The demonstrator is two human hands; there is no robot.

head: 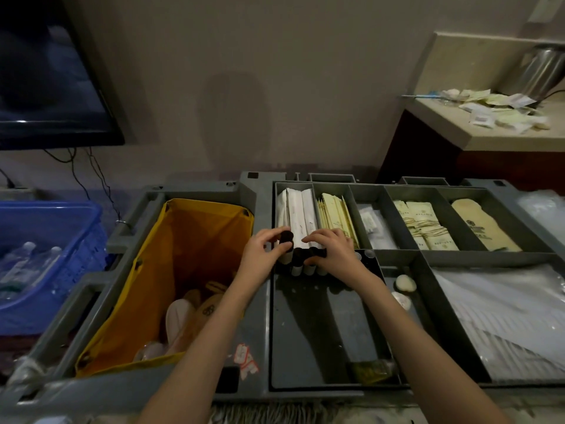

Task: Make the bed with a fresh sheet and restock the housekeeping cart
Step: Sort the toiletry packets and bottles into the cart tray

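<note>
The grey housekeeping cart (260,316) fills the lower view, its top tray split into compartments. Several small white bottles with dark caps (301,264) stand at the far end of the large dark compartment. My left hand (264,250) grips one dark-capped bottle (286,238) at the left of that group. My right hand (331,250) lies over the other bottles, fingers curled on their caps. Back compartments hold white packets (295,214), yellow packets (336,218) and tan sachets (423,224).
A yellow waste bag (171,270) with slippers and rubbish hangs at the cart's left. Blue basket (46,255) of bottles far left. Clear plastic bags (504,316) fill the right compartment. Counter (504,139) with loose packets and a steel kettle at back right. A TV (46,78) hangs upper left.
</note>
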